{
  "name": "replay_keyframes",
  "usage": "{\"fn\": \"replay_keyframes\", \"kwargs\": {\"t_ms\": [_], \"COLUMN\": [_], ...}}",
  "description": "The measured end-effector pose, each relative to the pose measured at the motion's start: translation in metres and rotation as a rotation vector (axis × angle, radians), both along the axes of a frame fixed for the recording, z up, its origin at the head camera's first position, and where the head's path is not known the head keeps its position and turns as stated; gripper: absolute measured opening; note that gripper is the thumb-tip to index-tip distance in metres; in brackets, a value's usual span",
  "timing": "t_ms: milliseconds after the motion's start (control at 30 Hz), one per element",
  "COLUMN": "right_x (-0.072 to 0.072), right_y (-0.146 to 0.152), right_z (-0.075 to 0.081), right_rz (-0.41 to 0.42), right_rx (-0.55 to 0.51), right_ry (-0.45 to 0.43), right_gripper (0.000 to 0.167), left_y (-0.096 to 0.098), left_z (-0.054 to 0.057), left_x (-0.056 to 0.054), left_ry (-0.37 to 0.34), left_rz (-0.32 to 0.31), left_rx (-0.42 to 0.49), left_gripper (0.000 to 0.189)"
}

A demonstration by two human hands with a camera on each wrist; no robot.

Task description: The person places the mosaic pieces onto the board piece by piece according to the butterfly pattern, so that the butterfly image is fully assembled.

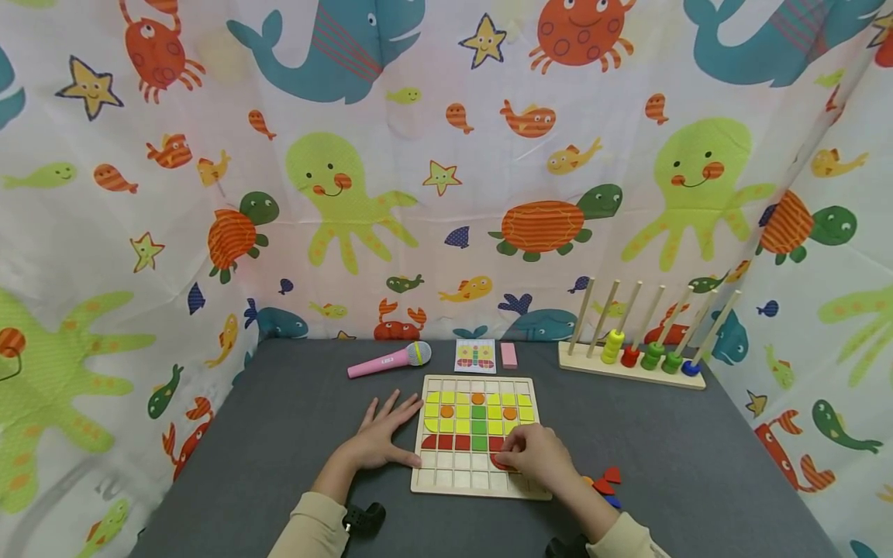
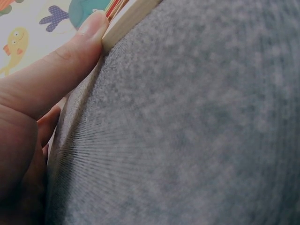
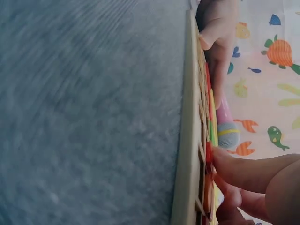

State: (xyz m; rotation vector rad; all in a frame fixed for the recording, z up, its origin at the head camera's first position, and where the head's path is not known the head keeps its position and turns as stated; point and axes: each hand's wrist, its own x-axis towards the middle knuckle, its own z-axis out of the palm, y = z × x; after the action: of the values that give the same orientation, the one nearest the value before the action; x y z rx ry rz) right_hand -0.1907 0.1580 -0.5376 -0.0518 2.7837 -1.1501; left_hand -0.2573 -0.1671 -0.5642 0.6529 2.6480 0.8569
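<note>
A wooden grid board lies on the grey table, its upper rows filled with yellow, green, orange and red tiles. My left hand is spread flat at the board's left side, with the thumb touching the edge; the left wrist view shows that thumb against the wooden rim. Over the board's lower right part, my right hand pinches a red tile with a rounded edge, just below the red row. In the right wrist view the right hand partly hides the tiles.
Loose red, orange and blue pieces lie beside the right forearm. Behind the board are a pattern card, a pink block and a pink toy microphone. A peg stand with coloured rings stands at the back right.
</note>
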Motion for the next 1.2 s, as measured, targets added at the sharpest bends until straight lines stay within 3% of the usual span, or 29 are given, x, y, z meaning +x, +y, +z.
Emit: {"fn": "replay_keyframes", "kwargs": {"t_ms": [233, 433, 633, 733, 1000, 1100, 1200], "right_x": [-0.003, -0.003, 0.003, 0.007, 0.025, 0.033, 0.039], "right_y": [0.002, 0.023, 0.066, 0.095, 0.158, 0.171, 0.178], "right_z": [0.002, 0.011, 0.019, 0.02, 0.021, 0.018, 0.013], "right_rz": [-0.097, -0.121, -0.101, -0.031, 0.237, 0.3, 0.311], "right_rx": [0.046, 0.025, -0.006, -0.038, -0.094, -0.095, -0.052], "right_ry": [-0.005, 0.025, 0.015, -0.004, -0.104, -0.148, -0.176], "right_gripper": [0.042, 0.032, 0.018, 0.014, 0.026, 0.026, 0.029], "left_y": [0.0, 0.0, 0.0, -0.001, -0.001, -0.001, -0.002], "left_z": [0.0, -0.001, -0.002, -0.004, -0.004, -0.004, -0.004], "left_x": [0.0, -0.001, -0.001, -0.002, -0.003, -0.003, -0.003], "left_ry": [0.004, 0.0, 0.01, 0.016, 0.016, 0.012, 0.009], "left_rz": [-0.004, -0.012, -0.006, -0.001, 0.0, -0.004, -0.004], "left_rx": [-0.001, 0.003, -0.005, -0.018, -0.02, -0.016, -0.006], "left_gripper": [0.111, 0.113, 0.113, 0.112, 0.111, 0.112, 0.113]}}
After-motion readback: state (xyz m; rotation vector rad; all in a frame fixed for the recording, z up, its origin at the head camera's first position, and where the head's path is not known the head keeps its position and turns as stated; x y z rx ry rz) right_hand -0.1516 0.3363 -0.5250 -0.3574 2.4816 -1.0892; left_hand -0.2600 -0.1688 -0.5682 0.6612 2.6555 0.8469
